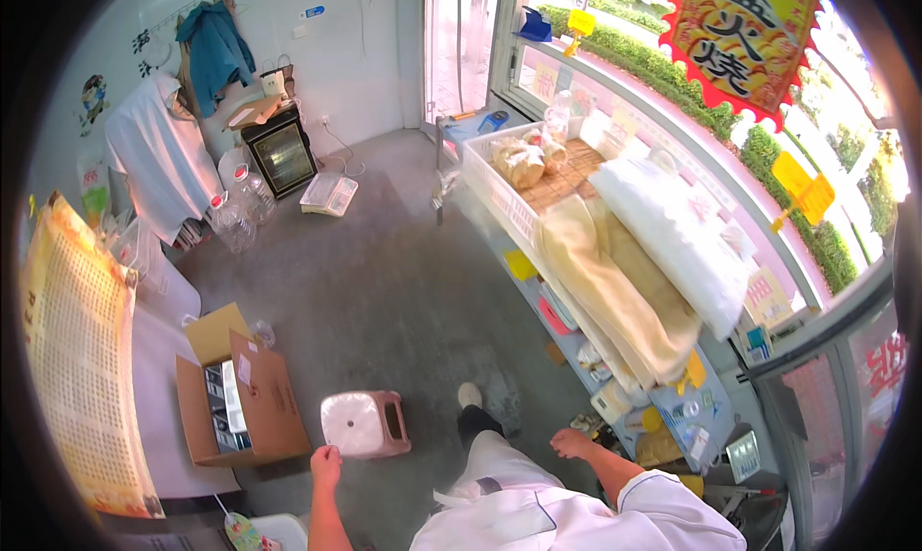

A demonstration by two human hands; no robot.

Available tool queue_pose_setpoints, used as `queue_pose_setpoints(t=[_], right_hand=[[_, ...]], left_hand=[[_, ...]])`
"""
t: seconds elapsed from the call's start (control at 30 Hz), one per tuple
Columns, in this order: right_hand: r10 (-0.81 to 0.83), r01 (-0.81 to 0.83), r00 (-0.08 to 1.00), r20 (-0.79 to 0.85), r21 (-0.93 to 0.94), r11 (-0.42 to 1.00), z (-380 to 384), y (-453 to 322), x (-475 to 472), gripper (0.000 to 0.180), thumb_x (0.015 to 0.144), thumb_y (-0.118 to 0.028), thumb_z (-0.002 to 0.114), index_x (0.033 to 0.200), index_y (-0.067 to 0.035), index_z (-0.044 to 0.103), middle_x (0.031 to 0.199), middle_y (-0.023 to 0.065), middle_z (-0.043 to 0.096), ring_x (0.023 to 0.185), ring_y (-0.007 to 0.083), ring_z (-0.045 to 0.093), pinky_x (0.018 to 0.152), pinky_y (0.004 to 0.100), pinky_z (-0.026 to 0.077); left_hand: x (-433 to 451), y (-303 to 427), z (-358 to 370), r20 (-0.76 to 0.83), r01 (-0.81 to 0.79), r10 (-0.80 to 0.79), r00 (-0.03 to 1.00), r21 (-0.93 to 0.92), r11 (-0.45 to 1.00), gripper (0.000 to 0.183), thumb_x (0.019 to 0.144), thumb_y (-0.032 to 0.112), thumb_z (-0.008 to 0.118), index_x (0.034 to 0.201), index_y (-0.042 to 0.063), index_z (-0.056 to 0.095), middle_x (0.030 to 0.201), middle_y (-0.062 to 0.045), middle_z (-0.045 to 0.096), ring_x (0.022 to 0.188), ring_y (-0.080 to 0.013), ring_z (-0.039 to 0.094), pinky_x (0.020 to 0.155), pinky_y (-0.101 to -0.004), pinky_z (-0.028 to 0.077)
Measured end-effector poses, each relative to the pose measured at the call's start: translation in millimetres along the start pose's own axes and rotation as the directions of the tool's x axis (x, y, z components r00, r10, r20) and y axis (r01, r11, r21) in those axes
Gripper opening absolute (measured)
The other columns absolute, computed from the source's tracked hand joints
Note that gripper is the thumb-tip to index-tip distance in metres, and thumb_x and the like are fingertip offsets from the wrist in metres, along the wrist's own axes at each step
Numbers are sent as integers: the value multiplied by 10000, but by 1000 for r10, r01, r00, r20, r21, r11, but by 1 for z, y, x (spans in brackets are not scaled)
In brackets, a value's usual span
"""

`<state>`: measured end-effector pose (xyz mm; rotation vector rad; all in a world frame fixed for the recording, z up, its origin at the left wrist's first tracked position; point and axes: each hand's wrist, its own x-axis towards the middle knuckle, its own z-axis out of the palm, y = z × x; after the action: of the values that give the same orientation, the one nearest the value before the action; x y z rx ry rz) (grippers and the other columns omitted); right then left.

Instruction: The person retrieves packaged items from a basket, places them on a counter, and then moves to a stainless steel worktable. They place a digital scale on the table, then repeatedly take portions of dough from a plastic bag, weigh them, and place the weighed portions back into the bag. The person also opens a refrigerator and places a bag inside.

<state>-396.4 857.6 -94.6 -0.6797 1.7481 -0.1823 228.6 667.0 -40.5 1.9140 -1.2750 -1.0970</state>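
My left hand (326,464) is at the lower left, its fingers curled in, and I see nothing in it. In the picture it overlaps the near corner of a low plastic stool (351,423); whether it touches the stool I cannot tell. My right hand (571,443) hangs out to the right with loosely curled fingers, and no object shows in it. It is nearest to the shelf under the long counter, where a yellow-lidded jar (643,420) and other small goods are crowded. One shoe (470,395) is stretched forward on the grey floor (389,292).
An open cardboard box (266,400) with packed items stands left of the stool. Along the right, the counter holds a white plastic crate (504,202), a beige cloth (598,277) and a white padded bundle (670,234). Large bottles (234,223) and a scale (330,194) are farther off.
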Motion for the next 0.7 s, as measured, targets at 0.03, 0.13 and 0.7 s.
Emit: queue_pose_setpoints(t=[0.03,0.13,0.7], right_hand=[[-28,28,1000,-9,-48,998,-11,-37,25,280,908,-295,670,1078,-75,697,908,64,699,718,181,675,618,336,548],[-128,131,991,34,-119,984,-34,-152,93,271,910,-299,663,1049,-69,698,856,62,695,682,161,659,580,329,528],[-198,182,976,90,166,969,-154,-715,336,287,982,-265,598,1154,-41,643,995,67,698,763,143,664,620,284,535]], left_hand=[[19,10,7,19,18,-19,1000,43,999,220,929,186,612,938,-19,690,754,-77,674,668,-143,622,623,-314,501],[41,18,32,38,146,-149,988,79,986,212,893,173,615,870,-24,691,710,-76,665,649,-142,614,601,-332,503],[291,52,115,341,200,-334,879,372,906,307,944,350,603,1043,80,712,1018,-134,719,1006,-253,676,850,-399,534]])
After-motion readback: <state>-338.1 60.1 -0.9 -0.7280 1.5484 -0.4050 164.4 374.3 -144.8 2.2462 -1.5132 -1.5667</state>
